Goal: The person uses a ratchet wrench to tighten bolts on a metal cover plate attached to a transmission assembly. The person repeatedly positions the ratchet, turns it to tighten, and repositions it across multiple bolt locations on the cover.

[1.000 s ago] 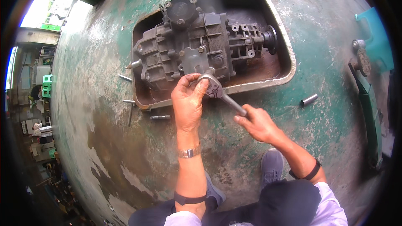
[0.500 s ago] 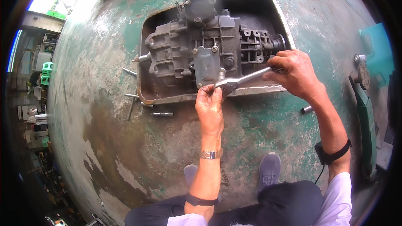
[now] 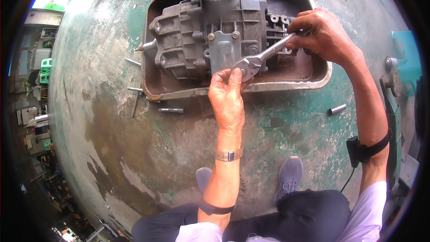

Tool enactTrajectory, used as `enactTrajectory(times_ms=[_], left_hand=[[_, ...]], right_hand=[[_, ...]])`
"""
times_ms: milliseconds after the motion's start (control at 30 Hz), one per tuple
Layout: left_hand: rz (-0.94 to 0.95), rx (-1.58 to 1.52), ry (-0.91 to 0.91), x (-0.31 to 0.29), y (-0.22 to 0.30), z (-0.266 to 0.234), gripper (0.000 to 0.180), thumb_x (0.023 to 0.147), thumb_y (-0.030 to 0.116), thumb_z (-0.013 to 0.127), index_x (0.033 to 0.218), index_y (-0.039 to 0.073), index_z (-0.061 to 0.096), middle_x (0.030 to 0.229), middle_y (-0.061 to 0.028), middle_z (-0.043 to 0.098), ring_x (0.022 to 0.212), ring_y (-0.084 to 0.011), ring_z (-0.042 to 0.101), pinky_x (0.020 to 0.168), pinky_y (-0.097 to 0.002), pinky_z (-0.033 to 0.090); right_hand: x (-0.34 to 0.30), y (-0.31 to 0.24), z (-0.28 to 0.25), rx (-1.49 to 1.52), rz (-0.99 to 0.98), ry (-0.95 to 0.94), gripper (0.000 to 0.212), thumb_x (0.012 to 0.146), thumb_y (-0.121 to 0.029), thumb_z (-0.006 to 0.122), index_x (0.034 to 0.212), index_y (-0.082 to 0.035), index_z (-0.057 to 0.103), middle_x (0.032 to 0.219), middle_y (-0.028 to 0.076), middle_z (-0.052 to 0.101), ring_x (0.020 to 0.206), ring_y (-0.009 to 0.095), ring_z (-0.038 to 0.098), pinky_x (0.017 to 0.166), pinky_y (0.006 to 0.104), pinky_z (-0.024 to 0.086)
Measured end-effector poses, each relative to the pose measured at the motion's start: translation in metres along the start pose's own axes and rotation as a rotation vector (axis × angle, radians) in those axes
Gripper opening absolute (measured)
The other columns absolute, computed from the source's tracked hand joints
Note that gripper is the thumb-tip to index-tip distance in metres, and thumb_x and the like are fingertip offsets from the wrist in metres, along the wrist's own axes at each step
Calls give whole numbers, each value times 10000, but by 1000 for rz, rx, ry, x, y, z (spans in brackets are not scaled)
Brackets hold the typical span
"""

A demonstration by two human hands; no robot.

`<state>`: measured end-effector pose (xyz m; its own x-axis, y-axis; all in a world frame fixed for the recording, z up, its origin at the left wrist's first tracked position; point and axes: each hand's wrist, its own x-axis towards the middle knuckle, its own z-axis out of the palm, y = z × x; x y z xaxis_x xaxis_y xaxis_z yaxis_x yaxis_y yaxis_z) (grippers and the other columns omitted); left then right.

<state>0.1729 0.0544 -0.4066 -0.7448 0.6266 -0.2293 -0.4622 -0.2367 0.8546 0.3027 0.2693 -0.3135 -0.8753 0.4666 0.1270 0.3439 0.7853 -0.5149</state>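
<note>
A grey cast gearbox [image 3: 183, 40] lies in a shallow metal tray [image 3: 197, 93] on the floor. Bolts show at the upper corners of the small cover plate [image 3: 222, 50] on its near side. A silver ratchet wrench [image 3: 271, 51] has its round head over the plate's lower right corner, hiding what sits beneath. Thumb and fingers of my left hand [image 3: 227, 96] close around that head. Farther right, my right hand [image 3: 326, 36] grips the end of the handle, which slants up and away to the right.
Left of the tray lie a short dark rod [image 3: 171, 110] and several thin metal bars [image 3: 133, 62]. A silver socket [image 3: 337, 109] rests on the floor at right. Beyond it stand a green metal stand [image 3: 394, 130] and a turquoise container [image 3: 406, 56]. Shelves with clutter line the far left.
My right hand has swung the wrench handle away from me, so it slants more steeply. My left hand stays on the wrench head. Gearbox and tray appear higher in the view.
</note>
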Motion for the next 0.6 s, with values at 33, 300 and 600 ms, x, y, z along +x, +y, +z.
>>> enactTrajectory(times_ms=[33, 300, 600], left_hand=[[16, 8, -3, -1, -1, 1, 129, 957, 96, 653, 1009, -1, 587, 985, -106, 682, 884, -181, 665, 843, -371, 580], [31, 68, 13, 3, 4, 4, 197, 916, 79, 725, 1032, -5, 589, 963, -34, 642, 869, -91, 604, 777, -232, 512], [-111, 266, -170, 16, 30, 0, 272, 852, 22, 776, 1054, -10, 598, 945, -60, 671, 822, -91, 639, 754, -214, 527]], right_hand=[[-1, 2, 3, -16, 54, -26, 297, 710, -237, 822, 892, -23, 726, 793, 121, 645, 775, 312, 621, 757, 392, 498], [-29, 23, 22, 47, 110, 12, 311, 764, -230, 811, 933, 14, 718, 824, 125, 684, 758, 255, 665, 715, 357, 522], [-132, -56, 190, 761, 735, -140, 318, 1012, -342, 569, 944, -32, 586, 711, 152, 615, 622, 257, 523, 612, 393, 466]])
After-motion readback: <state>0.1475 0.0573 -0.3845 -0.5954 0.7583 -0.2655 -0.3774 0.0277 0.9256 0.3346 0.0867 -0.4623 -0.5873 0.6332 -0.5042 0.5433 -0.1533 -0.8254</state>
